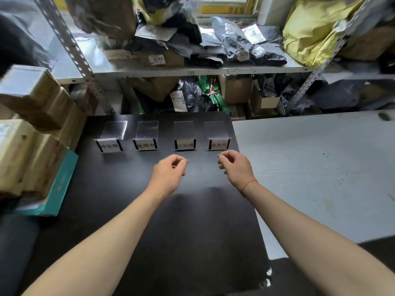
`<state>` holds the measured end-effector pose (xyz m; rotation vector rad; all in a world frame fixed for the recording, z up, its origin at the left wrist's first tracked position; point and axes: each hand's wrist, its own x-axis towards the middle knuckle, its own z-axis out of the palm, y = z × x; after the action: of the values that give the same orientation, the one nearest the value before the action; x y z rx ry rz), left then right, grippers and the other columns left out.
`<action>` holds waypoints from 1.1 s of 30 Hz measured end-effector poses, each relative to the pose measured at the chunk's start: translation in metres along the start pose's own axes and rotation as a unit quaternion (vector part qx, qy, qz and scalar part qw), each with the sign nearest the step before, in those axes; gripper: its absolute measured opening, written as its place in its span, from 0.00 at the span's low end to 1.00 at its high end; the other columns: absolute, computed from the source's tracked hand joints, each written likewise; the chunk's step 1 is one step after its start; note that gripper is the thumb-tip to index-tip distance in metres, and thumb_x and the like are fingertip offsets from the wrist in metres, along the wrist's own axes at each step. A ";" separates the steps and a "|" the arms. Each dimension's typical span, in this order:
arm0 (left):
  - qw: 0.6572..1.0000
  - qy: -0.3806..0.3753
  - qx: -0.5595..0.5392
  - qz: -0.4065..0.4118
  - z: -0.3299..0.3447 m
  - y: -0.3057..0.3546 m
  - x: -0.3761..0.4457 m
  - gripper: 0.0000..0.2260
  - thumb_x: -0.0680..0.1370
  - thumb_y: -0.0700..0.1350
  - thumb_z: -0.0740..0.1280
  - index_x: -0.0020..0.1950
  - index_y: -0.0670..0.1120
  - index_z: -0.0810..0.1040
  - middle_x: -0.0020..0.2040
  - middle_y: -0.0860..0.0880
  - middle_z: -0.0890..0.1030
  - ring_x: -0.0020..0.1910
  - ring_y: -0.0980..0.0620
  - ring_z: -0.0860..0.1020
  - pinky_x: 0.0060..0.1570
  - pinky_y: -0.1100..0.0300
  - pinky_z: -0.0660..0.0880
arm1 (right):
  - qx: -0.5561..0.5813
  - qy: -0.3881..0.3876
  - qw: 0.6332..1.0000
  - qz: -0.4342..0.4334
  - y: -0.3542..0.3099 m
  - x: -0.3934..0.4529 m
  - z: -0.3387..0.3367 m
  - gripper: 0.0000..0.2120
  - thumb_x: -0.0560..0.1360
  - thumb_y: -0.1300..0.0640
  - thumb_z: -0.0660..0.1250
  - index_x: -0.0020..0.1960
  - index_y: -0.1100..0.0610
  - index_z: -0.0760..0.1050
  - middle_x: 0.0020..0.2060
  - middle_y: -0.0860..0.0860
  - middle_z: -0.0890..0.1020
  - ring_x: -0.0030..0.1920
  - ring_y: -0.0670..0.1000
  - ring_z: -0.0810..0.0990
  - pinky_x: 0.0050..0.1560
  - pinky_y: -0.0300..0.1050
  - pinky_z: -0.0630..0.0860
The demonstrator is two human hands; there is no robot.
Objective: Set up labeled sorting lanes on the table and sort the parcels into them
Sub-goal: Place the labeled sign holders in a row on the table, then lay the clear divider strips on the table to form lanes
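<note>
**Fingers loosely curled and empty above the black worktop, just short of the label row**

Fingers (180, 162) of the left hand (168, 173) hang loosely curled, thumb close to the forefinger, with nothing between them. The right hand (234, 165) matches it, curled slackly and holding nothing; a thin red string (249, 184) circles its wrist. Both hands hover over the black worktop (192, 221), apart from each other.

Four clear acrylic sign stands stand in a row along the far edge of the worktop. From the left corner to the right they read 待处理 (109, 145), 处理中 (145, 144), 已完成 (185, 144) and 异常件 (219, 144). The left hand is near the third, the right hand just below the fourth.

Stacked cardboard boxes (32, 133) crowd the left edge, resting on a teal flat box (59, 184). A grey worktop (320, 167) adjoins the right edge. Behind, a metal shelf (192, 71) holds grey mailer bags (245, 45), a box numbered 0244 (159, 59) and a yellow sack (310, 33).
</note>
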<state>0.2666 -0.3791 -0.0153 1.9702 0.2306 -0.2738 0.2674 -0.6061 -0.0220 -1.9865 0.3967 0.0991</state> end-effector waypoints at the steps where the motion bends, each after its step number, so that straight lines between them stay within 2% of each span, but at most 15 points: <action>1: 1.000 0.004 0.002 0.001 -0.017 -0.002 -0.012 0.07 0.81 0.49 0.67 0.45 0.54 0.84 0.39 0.52 0.85 0.43 0.50 0.85 0.52 0.45 0.84 | 0.003 -0.003 1.000 -0.006 -0.010 -0.016 0.007 0.06 0.82 0.56 0.68 0.49 0.51 0.83 0.42 0.48 0.86 0.44 0.48 0.85 0.51 0.51 0.82; 8: 1.000 -0.007 -0.001 0.021 -0.125 -0.017 -0.101 0.06 0.83 0.46 0.67 0.51 0.50 0.83 0.46 0.47 0.86 0.40 0.52 0.82 0.49 0.50 0.83 | -0.015 -0.016 0.999 -0.038 -0.074 -0.138 0.066 0.06 0.82 0.59 0.67 0.54 0.56 0.84 0.45 0.51 0.87 0.43 0.49 0.85 0.46 0.47 0.83; 16: 0.999 -0.013 0.012 0.028 -0.208 -0.060 -0.184 0.05 0.84 0.43 0.67 0.52 0.49 0.82 0.44 0.49 0.85 0.40 0.51 0.82 0.45 0.54 0.83 | -0.013 -0.044 0.998 -0.041 -0.106 -0.233 0.154 0.06 0.81 0.59 0.68 0.52 0.55 0.84 0.43 0.51 0.86 0.43 0.52 0.86 0.46 0.49 0.82; 20: 1.000 0.016 0.008 0.007 -0.233 -0.082 -0.206 0.05 0.83 0.43 0.67 0.51 0.49 0.82 0.44 0.48 0.85 0.40 0.51 0.83 0.47 0.52 0.83 | -0.018 -0.077 0.996 -0.043 -0.115 -0.255 0.187 0.05 0.82 0.58 0.67 0.52 0.54 0.83 0.44 0.51 0.86 0.45 0.52 0.86 0.44 0.47 0.81; 25: 0.998 0.052 -0.004 -0.028 -0.252 -0.098 -0.224 0.06 0.82 0.44 0.68 0.46 0.51 0.81 0.42 0.49 0.86 0.38 0.52 0.84 0.49 0.48 0.84 | -0.009 -0.111 0.993 -0.043 -0.119 -0.263 0.210 0.06 0.82 0.59 0.68 0.49 0.53 0.82 0.43 0.52 0.86 0.41 0.50 0.85 0.39 0.44 0.78; 29: 0.998 0.061 0.011 -0.032 -0.258 -0.102 -0.233 0.05 0.82 0.45 0.68 0.48 0.51 0.82 0.43 0.50 0.86 0.40 0.52 0.85 0.49 0.49 0.85 | -0.006 -0.120 0.992 -0.048 -0.118 -0.266 0.218 0.06 0.81 0.59 0.68 0.49 0.54 0.83 0.43 0.53 0.87 0.39 0.49 0.85 0.40 0.46 0.79; 33: 0.997 0.070 0.016 -0.038 -0.269 -0.100 -0.242 0.05 0.83 0.46 0.67 0.50 0.49 0.83 0.45 0.50 0.87 0.42 0.53 0.86 0.53 0.49 0.84 | 0.016 -0.141 0.989 -0.045 -0.123 -0.272 0.226 0.06 0.81 0.61 0.67 0.51 0.58 0.84 0.43 0.55 0.87 0.37 0.48 0.83 0.37 0.42 0.78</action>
<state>0.0298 -0.1014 0.0747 2.0178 0.3938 -0.1895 0.0753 -0.2935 0.0522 -1.9205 0.1241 0.3107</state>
